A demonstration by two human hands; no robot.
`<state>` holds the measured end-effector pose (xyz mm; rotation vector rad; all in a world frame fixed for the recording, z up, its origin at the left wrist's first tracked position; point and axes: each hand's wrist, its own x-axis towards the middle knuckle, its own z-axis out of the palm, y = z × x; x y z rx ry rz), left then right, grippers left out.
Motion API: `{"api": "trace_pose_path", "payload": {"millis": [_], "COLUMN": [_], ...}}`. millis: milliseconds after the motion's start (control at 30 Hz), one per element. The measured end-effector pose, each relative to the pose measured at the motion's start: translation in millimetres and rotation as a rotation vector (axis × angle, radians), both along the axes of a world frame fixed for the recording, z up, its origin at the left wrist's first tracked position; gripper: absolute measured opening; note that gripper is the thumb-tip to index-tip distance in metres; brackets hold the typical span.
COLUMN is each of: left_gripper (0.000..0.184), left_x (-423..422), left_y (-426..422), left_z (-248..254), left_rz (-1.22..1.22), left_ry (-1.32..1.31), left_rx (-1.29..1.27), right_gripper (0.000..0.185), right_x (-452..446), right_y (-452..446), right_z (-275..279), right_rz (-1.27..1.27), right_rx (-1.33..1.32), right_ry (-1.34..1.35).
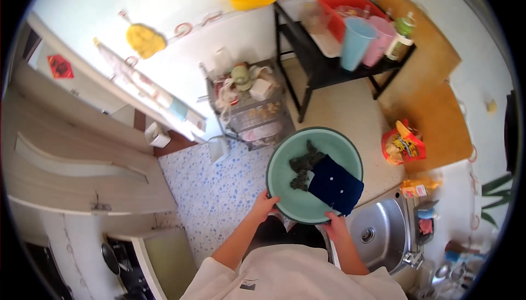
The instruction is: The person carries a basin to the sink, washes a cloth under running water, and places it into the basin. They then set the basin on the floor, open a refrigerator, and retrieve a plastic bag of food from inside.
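Observation:
Both of my hands carry a round green basin [285, 201] in front of my body, above the floor and beside the counter. My left hand [265, 206] grips its rim at the near left. At the near right, my right hand [335, 226] closes on the rim too, just below the cloth. Inside the basin lies a folded dark blue cloth [335, 184] with small white dots, its edge reaching over the right rim. Next to it is a crumpled dark grey-green cloth [304, 163]. What lies beneath the cloths is hidden.
To my right is a steel sink [383, 234] with a faucet [413, 258]. A red snack bag [404, 144] stands on the counter. Ahead are a black shelf [312, 59] holding cups and a red basket [342, 5], and a loaded wire rack [257, 114]. A wooden door [82, 152] is at left.

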<state>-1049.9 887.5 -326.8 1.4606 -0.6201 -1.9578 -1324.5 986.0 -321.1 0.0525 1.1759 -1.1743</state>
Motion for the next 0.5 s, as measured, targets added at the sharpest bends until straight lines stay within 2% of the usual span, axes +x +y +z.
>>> {"api": "trace_pose_path", "payload": {"millis": [200, 367, 500], "left_gripper": [0.044, 0.054, 0.054], "left_x": [95, 178, 249], "left_y": [60, 108, 136], "left_z": [16, 13, -3], "left_rz": [0.302, 0.574, 0.759], "left_ry": [-0.050, -0.003, 0.022], "left_rx": [0.103, 0.197, 0.101], "right_gripper": [0.045, 0.044, 0.045], "right_x": [69, 162, 258], "right_y": [-29, -64, -89], "right_z": [-20, -15, -10], "right_rz": [0.394, 0.679, 0.878], "right_rx": [0.072, 0.132, 0.095], "right_ry": [-0.018, 0.048, 0.141]}}
